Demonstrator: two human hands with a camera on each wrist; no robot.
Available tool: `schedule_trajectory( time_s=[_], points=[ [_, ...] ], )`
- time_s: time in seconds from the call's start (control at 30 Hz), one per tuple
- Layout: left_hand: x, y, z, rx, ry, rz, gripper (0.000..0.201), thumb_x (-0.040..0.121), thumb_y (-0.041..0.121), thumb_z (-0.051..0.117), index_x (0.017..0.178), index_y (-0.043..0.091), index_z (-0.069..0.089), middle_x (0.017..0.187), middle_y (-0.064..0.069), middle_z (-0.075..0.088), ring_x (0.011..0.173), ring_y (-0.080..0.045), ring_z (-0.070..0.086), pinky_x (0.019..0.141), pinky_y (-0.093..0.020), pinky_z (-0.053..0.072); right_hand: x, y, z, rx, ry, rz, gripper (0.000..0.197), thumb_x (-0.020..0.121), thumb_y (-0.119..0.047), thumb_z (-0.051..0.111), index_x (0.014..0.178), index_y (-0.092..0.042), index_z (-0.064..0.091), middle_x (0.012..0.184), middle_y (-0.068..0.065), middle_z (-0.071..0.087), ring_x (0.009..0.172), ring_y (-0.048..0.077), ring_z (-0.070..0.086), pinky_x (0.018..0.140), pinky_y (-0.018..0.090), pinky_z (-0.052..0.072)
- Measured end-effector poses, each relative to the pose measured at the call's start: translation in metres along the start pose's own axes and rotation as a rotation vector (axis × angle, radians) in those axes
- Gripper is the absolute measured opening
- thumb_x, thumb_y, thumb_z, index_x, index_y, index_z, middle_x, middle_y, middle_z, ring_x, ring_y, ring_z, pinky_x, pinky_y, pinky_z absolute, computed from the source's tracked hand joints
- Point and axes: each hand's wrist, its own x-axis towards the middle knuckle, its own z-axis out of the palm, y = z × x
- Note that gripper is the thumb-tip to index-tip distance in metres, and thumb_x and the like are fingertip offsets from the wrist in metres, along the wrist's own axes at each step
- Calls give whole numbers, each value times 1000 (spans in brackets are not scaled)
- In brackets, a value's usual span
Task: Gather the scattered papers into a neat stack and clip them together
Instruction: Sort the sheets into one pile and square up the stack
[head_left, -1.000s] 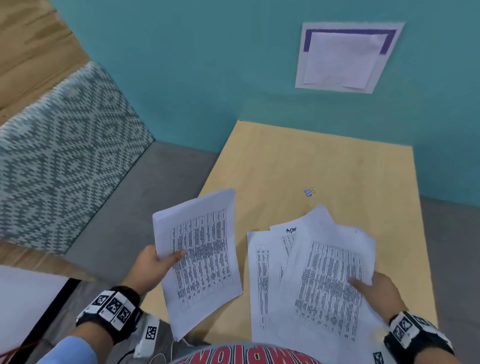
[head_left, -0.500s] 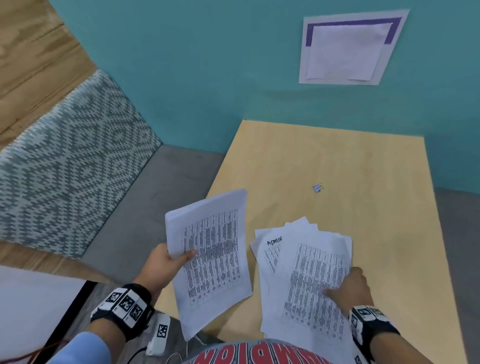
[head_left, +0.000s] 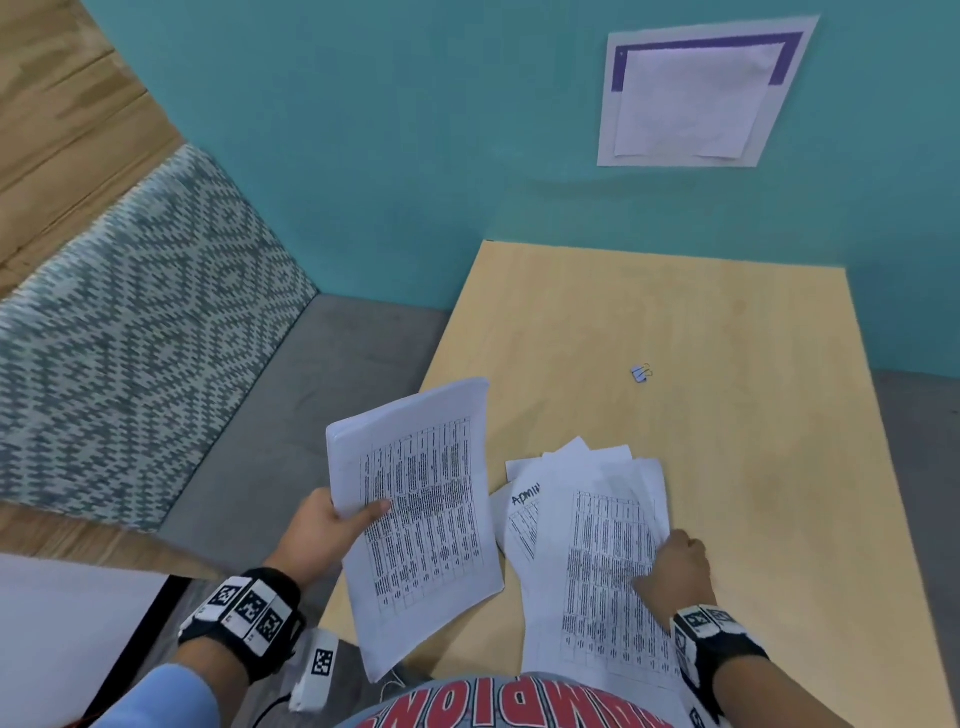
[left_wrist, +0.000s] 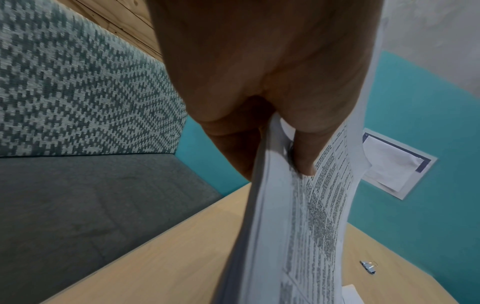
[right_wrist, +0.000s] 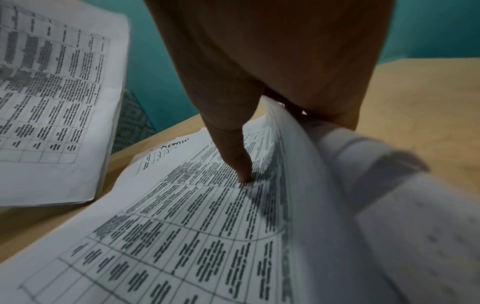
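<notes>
My left hand (head_left: 332, 525) pinches a thick stack of printed sheets (head_left: 415, 514) by its left edge, thumb on top, held above the table's near left corner; the same stack (left_wrist: 293, 226) shows edge-on in the left wrist view. A loose, fanned pile of papers (head_left: 597, 545) lies on the wooden table (head_left: 701, 322) in front of me. My right hand (head_left: 675, 566) grips that pile at its right edge, thumb on the top sheet (right_wrist: 197, 216) and fingers under the lifted edge. A small binder clip (head_left: 641, 373) lies alone further back on the table, also the binder clip (left_wrist: 368, 267).
A teal wall (head_left: 415, 130) with a white and purple sheet (head_left: 696, 93) stuck on it stands behind the table. A grey bench seat (head_left: 311, 389) with a patterned backrest (head_left: 130, 338) runs along the left. Bare tabletop lies to the right and behind the pile.
My right hand has pushed the scattered sheets inward, so the pile is narrower, and moved from flat on top to gripping its right edge. The left stack stays held.
</notes>
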Motion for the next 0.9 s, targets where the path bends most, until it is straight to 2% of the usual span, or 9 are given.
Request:
schedule_trajectory(
  time_s=[0.13, 0.2, 0.27, 0.37, 0.47, 0.67, 0.73, 0.8, 0.9],
  points=[
    [2, 3, -1, 27, -13, 4, 20, 92, 29, 82, 110, 20, 82, 104, 5, 86, 94, -11, 83, 85, -35, 66, -4, -10, 3, 153, -43, 41, 55, 76, 0, 77, 115, -6, 39, 88, 12, 58, 71, 28, 67, 56, 38, 60],
    [3, 5, -3, 31, -7, 1, 20, 92, 30, 82, 109, 20, 82, 103, 6, 87, 93, -11, 83, 83, -34, 65, -6, -12, -1, 236, -73, 73, 61, 76, -2, 80, 113, -11, 32, 86, 13, 60, 69, 28, 69, 53, 37, 60],
    [4, 7, -4, 19, -6, 6, 18, 92, 29, 82, 109, 21, 82, 102, 7, 87, 93, -10, 83, 81, -31, 64, -6, -11, -6, 288, -101, 98, 59, 76, -7, 83, 113, -9, 37, 91, 11, 65, 74, 26, 69, 60, 37, 61],
    [3, 8, -4, -2, 10, -3, 15, 92, 27, 82, 106, 21, 82, 99, 8, 87, 91, -10, 83, 79, -29, 64, -2, -1, -18, 426, -182, 78, 38, 81, -13, 84, 114, -12, 66, 104, 8, 74, 91, 26, 70, 84, 35, 57],
    [3, 7, -3, -2, 35, -25, 15, 92, 27, 83, 106, 22, 82, 99, 7, 87, 90, -10, 83, 82, -34, 64, 0, 10, -41, 573, -250, 70, 39, 86, -9, 81, 124, -8, 70, 107, 8, 75, 100, 29, 71, 98, 42, 55],
    [5, 13, 9, 26, 98, -40, 3, 95, 24, 80, 97, 24, 79, 88, 10, 83, 87, -13, 79, 79, -34, 61, -18, 27, -112, 404, -33, -159, 27, 91, -14, 75, 117, -22, 72, 99, 1, 77, 87, 20, 72, 73, 31, 56],
    [8, 14, 15, 32, 99, -46, 9, 95, 24, 81, 100, 17, 80, 93, 0, 83, 91, -22, 80, 78, -35, 62, -25, 34, -140, 449, -7, -211, 23, 90, -14, 77, 102, -33, 73, 98, 1, 79, 90, 25, 73, 82, 39, 58],
    [10, 17, 25, 17, 64, -50, 11, 93, 26, 82, 101, 19, 79, 97, -2, 84, 94, -26, 81, 86, -43, 64, -32, 42, -168, 567, -3, -265, 23, 88, -11, 80, 101, -30, 76, 100, 1, 81, 97, 28, 74, 90, 47, 58],
    [9, 32, 45, -33, -49, -32, 21, 86, 35, 86, 105, 27, 80, 101, 3, 86, 98, -19, 82, 97, -51, 63, -46, 44, -206, 833, -36, -293, 30, 87, -10, 82, 114, -20, 75, 112, 1, 81, 101, 17, 78, 86, 39, 60]
  ],
)
